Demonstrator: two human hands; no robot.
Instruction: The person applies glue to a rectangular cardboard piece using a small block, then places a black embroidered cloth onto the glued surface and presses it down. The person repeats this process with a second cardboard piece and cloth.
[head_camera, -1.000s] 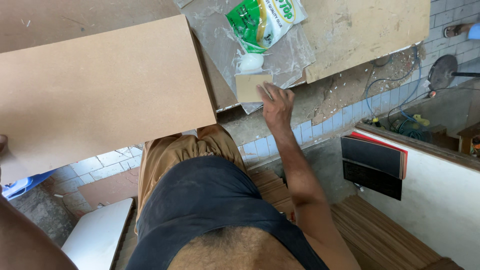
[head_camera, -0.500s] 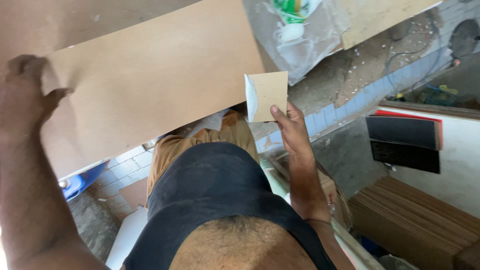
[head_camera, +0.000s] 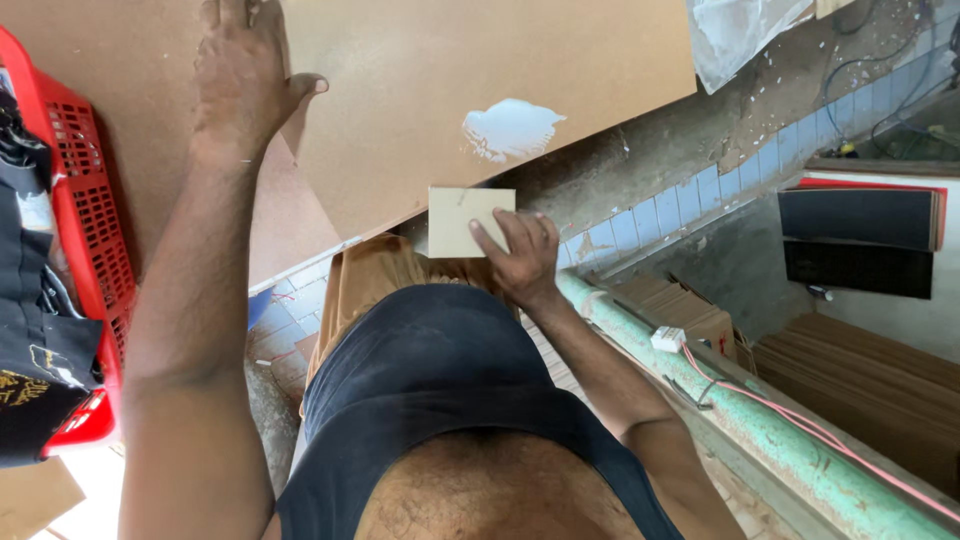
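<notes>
A large brown fibreboard sheet lies across the work surface in front of me. A white blob of glue sits on it near its lower edge. My left hand rests flat on the sheet at its left side, fingers spread. My right hand grips a small square tan card by one edge, just below the glue blob and the sheet's edge.
A red plastic crate with dark cloth in it stands at the left. A crumpled clear plastic bag lies at the top right. A green pipe with a pink wire runs lower right, beside stacked brown boards and black-and-red panels.
The view has swung left. My left hand moved further onto the sheet and lies flat. A white glue blob now shows on the sheet, and my right hand holds the card just below it.
</notes>
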